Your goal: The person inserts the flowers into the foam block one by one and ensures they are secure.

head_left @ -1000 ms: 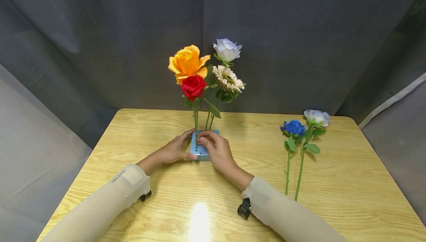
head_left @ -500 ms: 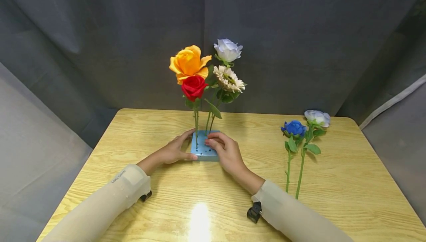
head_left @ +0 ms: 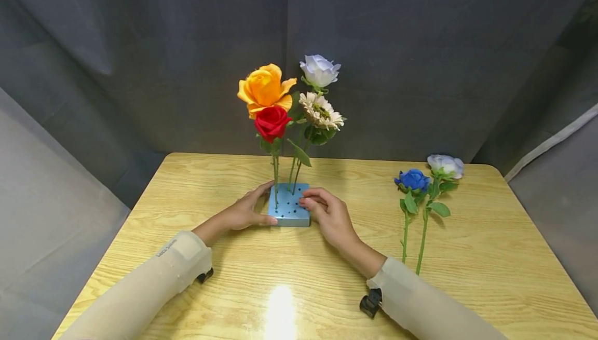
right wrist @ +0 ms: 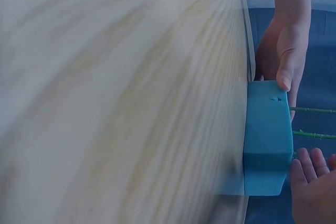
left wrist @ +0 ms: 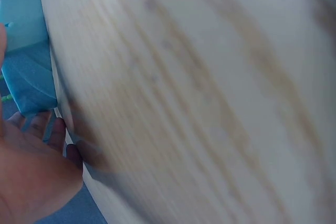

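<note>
Holding the blue block (head_left: 290, 207) between thumb and fingers, the left hand (head_left: 244, 212) has the loosely curved right hand (head_left: 330, 217) opposite.

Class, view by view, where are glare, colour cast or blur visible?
Head: bright glare on the table, red rose fairly crisp; left wrist: cool tint, wood grain blurred, bright spot at the top edge; right wrist: bluish cast, table blurred, blue block clearer.

From above, the head camera faces forward-down; low, close wrist views share the blue block (right wrist: 268, 129).
</note>
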Motion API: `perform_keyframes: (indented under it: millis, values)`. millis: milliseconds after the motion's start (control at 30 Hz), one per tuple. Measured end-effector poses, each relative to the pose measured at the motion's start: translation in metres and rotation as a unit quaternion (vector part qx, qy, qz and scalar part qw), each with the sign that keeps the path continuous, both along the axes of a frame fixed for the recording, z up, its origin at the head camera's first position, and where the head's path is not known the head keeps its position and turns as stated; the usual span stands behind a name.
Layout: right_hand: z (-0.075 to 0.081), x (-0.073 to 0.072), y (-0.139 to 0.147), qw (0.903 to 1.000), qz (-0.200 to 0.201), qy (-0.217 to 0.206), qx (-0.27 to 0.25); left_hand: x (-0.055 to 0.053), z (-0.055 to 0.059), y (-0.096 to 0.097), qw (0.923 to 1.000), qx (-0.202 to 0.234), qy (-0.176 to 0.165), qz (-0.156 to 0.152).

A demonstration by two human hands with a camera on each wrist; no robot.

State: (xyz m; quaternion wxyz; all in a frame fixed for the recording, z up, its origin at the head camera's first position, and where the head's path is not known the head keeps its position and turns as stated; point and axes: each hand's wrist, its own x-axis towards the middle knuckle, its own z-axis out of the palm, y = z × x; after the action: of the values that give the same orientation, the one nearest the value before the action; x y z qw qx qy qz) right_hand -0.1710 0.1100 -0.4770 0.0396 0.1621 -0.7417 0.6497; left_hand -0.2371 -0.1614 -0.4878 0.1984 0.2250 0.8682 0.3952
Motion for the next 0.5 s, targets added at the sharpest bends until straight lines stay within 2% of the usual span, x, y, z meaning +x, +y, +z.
perform_keyframes:
  millis: [500]
  values:
    - [-0.001,0.009,0.023,0.9997,-0.019,-0.012,-0.01,0.001,-0.001,-0.001,1.0,0.0,-0.003,0.001]
